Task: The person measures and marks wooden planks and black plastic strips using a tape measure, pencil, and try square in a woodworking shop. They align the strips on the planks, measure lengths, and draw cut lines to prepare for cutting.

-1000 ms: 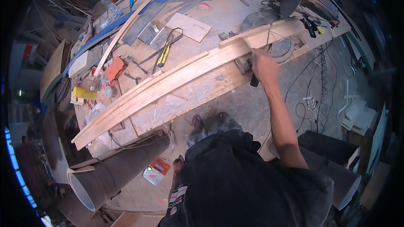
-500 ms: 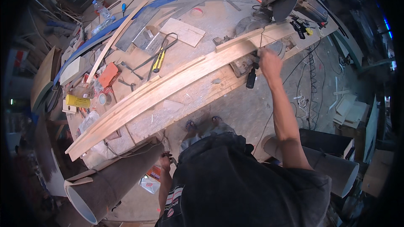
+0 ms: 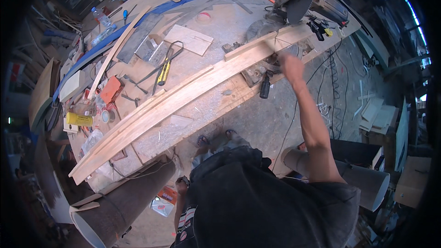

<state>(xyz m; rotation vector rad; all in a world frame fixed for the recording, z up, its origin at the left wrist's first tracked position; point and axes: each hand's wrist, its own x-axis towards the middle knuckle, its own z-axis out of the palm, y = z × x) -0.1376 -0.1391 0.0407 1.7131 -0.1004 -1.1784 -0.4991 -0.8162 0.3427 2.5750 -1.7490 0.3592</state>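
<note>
My right hand (image 3: 291, 66) is held, fingers curled and smeared by motion, beside the near edge of a long pale wooden plank (image 3: 179, 95). What it pinches, if anything, does not show clearly. The plank lies diagonally across the bench, its right end on the base of a miter saw (image 3: 301, 4), with narrower strips along its far side. A black clamp handle (image 3: 265, 86) sticks out from the saw base, just left of my right hand. Low by my side, my left hand (image 3: 182, 183) is closed around a small dark thing that I cannot make out.
On the bench (image 3: 220, 96) lie a yellow-handled hacksaw (image 3: 164, 72), an orange box (image 3: 111, 90), a yellow can (image 3: 79, 119) and a light board (image 3: 190, 39). Large brown tubes (image 3: 124, 193) stand below the near edge. Cables (image 3: 333, 82) trail over the floor at right.
My right hand stays by the saw, shifting slightly along the plank's edge. My left hand has dropped a little closer to my body. The whole view has shifted slightly.
</note>
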